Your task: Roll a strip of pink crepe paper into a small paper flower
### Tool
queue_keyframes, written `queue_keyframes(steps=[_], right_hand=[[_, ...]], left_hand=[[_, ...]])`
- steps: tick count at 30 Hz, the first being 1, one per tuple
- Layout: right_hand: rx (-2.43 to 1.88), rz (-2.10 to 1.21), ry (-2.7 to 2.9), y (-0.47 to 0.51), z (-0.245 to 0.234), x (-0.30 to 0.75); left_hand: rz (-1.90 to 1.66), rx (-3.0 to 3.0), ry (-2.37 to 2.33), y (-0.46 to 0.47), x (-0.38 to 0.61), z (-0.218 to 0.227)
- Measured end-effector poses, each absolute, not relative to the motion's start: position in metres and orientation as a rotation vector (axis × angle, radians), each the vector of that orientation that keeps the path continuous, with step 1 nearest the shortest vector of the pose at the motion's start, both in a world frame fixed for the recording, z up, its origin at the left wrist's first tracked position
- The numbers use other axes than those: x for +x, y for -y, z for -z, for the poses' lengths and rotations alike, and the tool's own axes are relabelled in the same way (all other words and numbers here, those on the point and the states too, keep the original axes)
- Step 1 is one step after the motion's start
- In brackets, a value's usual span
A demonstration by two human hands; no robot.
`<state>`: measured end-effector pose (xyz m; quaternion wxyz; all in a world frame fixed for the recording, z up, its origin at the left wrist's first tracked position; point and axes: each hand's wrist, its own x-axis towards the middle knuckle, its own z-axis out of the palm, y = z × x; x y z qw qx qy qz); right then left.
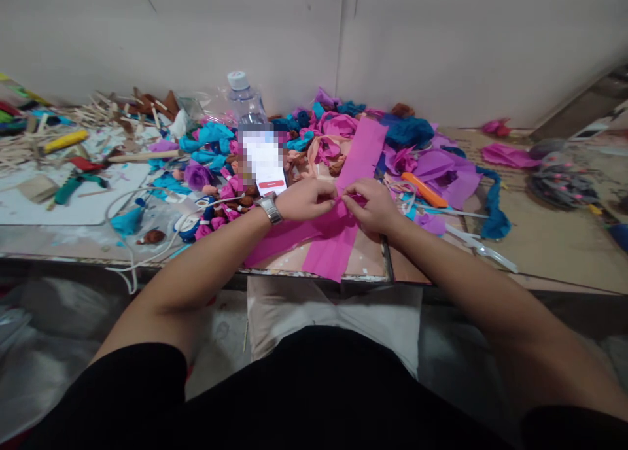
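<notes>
Two long strips of bright pink crepe paper (363,150) cross on the table in front of me. My left hand (308,200), with a metal watch (269,209) on its wrist, pinches the paper near the crossing. Close beside it, my right hand (373,205) has thumb and fingertips closed on the same pink paper. The fingertips nearly meet, and the exact bit between them is too small to make out. One strip runs away toward the wall; lower ends lie at the table's front edge.
A lit phone (267,165) leans before a clear bottle (245,103). Crumpled blue, pink and purple paper (441,172) heaps behind my hands. An orange cutter (422,190) and scissors (483,248) lie right. Green-handled pliers (73,187), a white cable (132,254) and wooden sticks (118,110) lie left.
</notes>
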<state>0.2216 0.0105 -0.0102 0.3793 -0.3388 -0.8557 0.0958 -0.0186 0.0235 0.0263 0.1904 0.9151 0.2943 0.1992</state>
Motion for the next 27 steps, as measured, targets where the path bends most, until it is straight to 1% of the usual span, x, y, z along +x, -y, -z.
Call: queue_keyframes(steps=[12,20,27], right_hand=[[-0.979,-0.207,2.019,-0.0097,0.0068,0.2222],[-0.901,-0.214,2.065,-0.0109,0.0098,0.2211],[-0.939,-0.197,2.054,-0.0114,0.0105,0.2219]], left_hand=[[-0.669,2.551,-1.175,-0.0269,-0.0203,-0.0261],[-0.624,2.606,-0.972,-0.0229,-0.0181,-0.0279],[-0.591,2.535,-1.095,-0.0240,-0.0189,-0.0282]])
